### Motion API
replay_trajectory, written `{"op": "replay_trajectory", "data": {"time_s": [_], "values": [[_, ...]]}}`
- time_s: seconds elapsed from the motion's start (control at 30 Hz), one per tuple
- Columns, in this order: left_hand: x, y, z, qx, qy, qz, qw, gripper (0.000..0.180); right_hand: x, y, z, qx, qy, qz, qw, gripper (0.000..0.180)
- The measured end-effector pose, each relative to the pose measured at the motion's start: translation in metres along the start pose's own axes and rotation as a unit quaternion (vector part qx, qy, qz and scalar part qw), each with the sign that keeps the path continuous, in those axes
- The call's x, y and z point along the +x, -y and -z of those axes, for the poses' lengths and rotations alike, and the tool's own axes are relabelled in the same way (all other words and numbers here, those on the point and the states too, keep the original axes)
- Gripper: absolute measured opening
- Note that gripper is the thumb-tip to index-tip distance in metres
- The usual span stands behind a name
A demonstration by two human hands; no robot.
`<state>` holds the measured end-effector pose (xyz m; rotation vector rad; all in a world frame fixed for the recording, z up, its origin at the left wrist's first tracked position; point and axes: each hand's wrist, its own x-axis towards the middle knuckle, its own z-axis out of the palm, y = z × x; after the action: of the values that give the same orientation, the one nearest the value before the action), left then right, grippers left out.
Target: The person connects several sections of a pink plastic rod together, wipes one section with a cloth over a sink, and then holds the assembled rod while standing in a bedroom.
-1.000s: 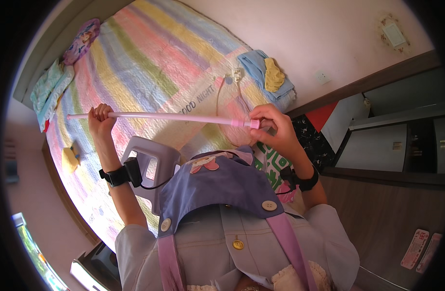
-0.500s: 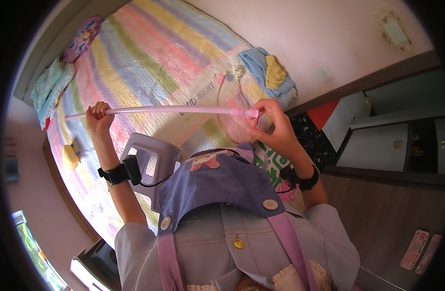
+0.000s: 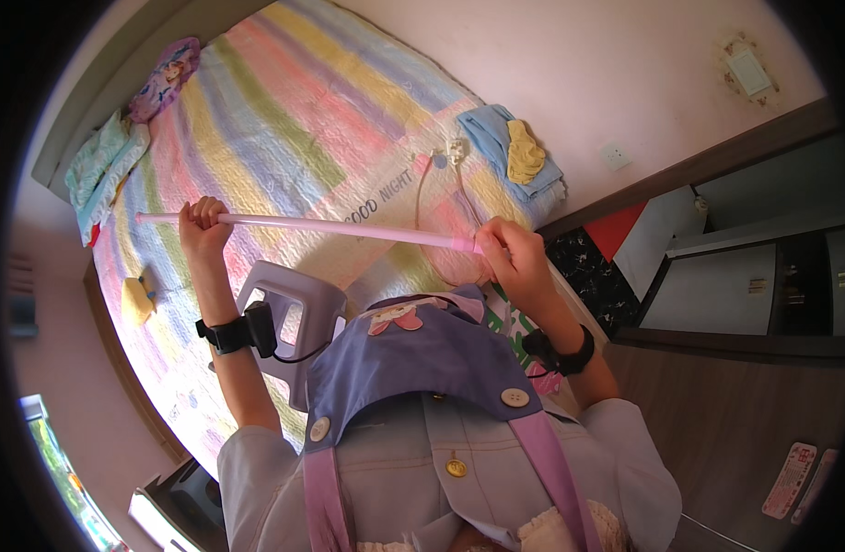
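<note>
The right hand (image 3: 513, 260) covers the near end of the pink rod (image 3: 330, 225); the rod's full length there cannot be determined. The left hand (image 3: 202, 225) wraps the rod, hiding that section. The apron bib (image 3: 422, 354) hides most of the grey stool (image 3: 289, 308). The small yellow item (image 3: 139, 296) on the striped bedspread (image 3: 284, 120) is too small to identify.

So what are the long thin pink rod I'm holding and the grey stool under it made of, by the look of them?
The long thin pink rod looks like plastic, possibly coated metal: smooth, evenly coloured, straight between the left hand and right hand. The grey stool looks like moulded plastic: matte, rounded edges, a handle slot cut in the seat.
</note>
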<state>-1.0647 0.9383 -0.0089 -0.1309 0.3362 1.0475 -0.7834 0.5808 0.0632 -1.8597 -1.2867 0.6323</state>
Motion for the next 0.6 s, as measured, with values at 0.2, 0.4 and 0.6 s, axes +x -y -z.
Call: {"op": "replay_trajectory", "data": {"time_s": [0.2, 0.4, 0.6], "values": [[-0.002, 0.003, -0.006, -0.004, -0.011, 0.001, 1.000, 0.039, -0.006, 0.005, -0.016, 0.141, -0.086, 0.073, 0.984, 0.025], [0.003, -0.001, -0.009, 0.004, 0.018, -0.007, 1.000, 0.038, 0.000, 0.003, -0.007, 0.135, -0.073, 0.021, 0.988, 0.019], [0.003, 0.004, -0.007, 0.056, 0.056, -0.061, 0.995, 0.038, 0.003, -0.013, -0.012, 0.075, -0.075, 0.024, 0.994, 0.010]]}}
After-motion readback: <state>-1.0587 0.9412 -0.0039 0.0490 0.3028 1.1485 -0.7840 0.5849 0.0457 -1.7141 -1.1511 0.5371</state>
